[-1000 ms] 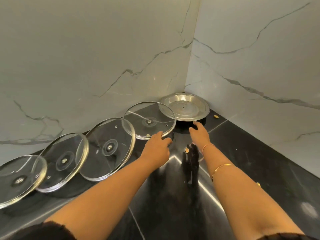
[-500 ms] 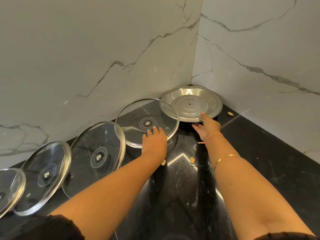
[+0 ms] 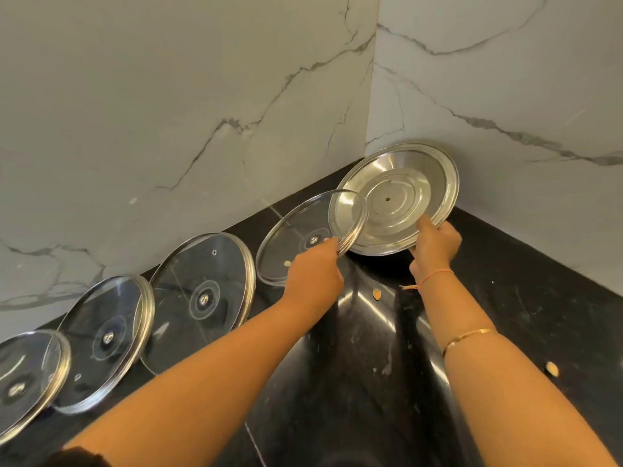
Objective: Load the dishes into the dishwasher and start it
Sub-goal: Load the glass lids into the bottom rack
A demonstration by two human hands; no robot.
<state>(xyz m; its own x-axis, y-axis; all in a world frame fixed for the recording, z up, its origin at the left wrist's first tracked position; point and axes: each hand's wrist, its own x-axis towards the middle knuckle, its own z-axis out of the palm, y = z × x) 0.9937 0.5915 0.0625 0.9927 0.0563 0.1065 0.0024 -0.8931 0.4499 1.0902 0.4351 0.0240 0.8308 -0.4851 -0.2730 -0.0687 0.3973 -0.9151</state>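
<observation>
Kitchen corner: left wall (image 3: 168,112) and right wall (image 3: 505,79), grey-white marble with dark veins, meeting above a glossy black stone desk (image 3: 522,315). Pale streaks of reflected light on the desk between the forearms.

Item 1: steel lid (image 3: 397,197), round, ringed, small centre hole. Stands tilted in the corner, face outward, upper rim close to the right wall. Gripped at the lower rim by the right hand (image 3: 435,244), thumb on the face, fingers curled behind.

Item 2: nearest glass lid (image 3: 296,241), metal-rimmed, tilted, just left of the steel lid and overlapping its left edge. Pinched at the right rim by the left hand (image 3: 313,274).

Items 3–5: second glass lid (image 3: 202,298), third glass lid (image 3: 104,342), fourth glass lid (image 3: 23,382). Lean in a row along the left wall, each overlapping its neighbour; the fourth cut off by the frame edge.

Sundry: orange thread (image 3: 435,276) at the right wrist, gold bangle (image 3: 468,337) on the forearm; small tan seeds (image 3: 377,293) loose on the desk.
</observation>
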